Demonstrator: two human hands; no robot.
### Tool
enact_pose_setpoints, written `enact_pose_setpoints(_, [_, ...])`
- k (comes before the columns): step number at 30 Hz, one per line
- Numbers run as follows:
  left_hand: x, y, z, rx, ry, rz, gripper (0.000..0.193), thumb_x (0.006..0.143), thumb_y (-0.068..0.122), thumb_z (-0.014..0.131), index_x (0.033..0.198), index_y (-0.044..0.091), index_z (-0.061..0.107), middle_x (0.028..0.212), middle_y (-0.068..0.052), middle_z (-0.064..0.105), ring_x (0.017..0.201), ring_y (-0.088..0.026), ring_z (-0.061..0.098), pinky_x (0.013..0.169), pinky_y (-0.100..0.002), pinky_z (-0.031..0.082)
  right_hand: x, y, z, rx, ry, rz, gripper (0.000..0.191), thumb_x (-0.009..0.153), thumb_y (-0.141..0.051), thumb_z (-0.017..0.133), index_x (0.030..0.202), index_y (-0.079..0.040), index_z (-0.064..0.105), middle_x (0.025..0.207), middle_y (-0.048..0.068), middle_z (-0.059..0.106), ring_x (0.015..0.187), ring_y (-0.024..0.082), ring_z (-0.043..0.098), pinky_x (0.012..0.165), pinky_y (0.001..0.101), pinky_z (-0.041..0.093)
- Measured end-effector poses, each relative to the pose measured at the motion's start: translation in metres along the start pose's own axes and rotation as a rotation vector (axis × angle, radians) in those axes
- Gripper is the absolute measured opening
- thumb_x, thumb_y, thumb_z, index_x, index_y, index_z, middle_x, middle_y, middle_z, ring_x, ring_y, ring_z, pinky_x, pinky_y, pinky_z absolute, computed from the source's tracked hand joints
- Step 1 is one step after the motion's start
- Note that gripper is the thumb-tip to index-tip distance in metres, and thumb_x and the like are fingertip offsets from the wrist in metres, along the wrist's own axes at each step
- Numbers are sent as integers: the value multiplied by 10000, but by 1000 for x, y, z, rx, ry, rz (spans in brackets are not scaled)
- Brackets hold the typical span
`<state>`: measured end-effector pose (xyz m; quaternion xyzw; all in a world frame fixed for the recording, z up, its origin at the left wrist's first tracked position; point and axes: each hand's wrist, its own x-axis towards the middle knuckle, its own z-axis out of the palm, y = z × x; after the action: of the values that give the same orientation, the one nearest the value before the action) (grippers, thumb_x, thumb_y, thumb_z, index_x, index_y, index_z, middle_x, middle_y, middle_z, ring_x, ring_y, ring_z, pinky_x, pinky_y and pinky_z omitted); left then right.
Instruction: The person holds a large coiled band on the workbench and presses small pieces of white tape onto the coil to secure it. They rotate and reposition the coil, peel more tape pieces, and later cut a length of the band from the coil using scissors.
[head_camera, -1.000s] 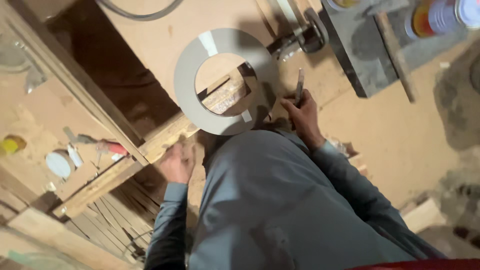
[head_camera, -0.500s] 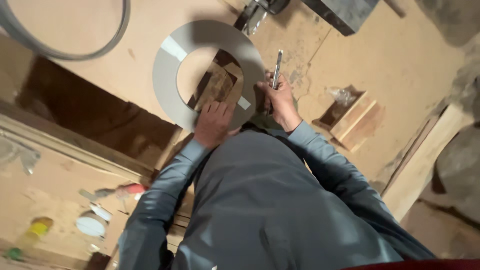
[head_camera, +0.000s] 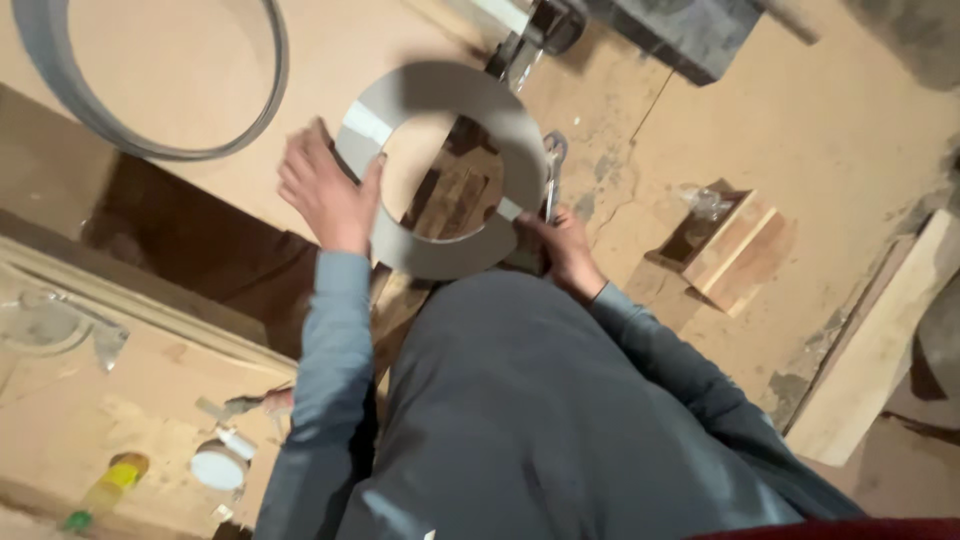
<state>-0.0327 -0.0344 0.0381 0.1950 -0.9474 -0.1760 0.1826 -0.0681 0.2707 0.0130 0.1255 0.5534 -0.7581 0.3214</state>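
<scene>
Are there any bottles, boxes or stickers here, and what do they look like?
Bottle: lies bottom left, yellow with a green cap.
Round tub: beside the bottle, white, lid-like top.
Clear wrapper: crumpled in a small open wooden box at right.
No signs or screens.

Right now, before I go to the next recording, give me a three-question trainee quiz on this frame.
1. True or false: the left hand grips the outer edge of the flat grey ring.
2. Which does the right hand hold besides the ring? A) metal pliers-like tool B) yellow bottle C) wooden block
3. Fill in: at upper left on the board lies a large round grey ____.

Key: 1 true; 2 A; 3 hoop.
</scene>
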Motion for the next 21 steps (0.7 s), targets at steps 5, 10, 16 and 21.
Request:
enact_pose_setpoints(5, [21,-21,-5,-44,-274,-52,767,776,479,910,1282,14,568,1372,-172,493,1261,-374,422,1039,-528,325,16,0,-2,7,64,10,39,984,-55,699,951,-39,685,721,8,671,525,64,533,477,236,387])
enact_pose_setpoints(10, [23,-10,-10,-230,-270,-174,678,751,300,901,1249,7,546,1233,-180,572,1130,-384,551,973,-481,452,18,-11,1,-74,100,-14,91,911,-51,697,989,-85,666,760,-4,730,489,53,528,451,214,406])
enact_pose_setpoints(16, [21,-5,-68,-779,-135,-150,664,807,127,901,1269,-8,444,1158,-148,590,1063,-350,626,941,-408,526,3,-42,3,-140,19,-296,267,871,53,707,1091,-76,629,849,-7,703,607,54,615,531,199,469])
enact_pose_setpoints(21, [19,-32,-123,-695,-134,-19,392,803,55,890,1070,8,606,1116,-133,626,1053,-305,663,941,-369,556,19,-85,12,-557,-257,-738,241,907,131,634,1085,-24,588,1113,95,725,1036,195,701,904,308,569])
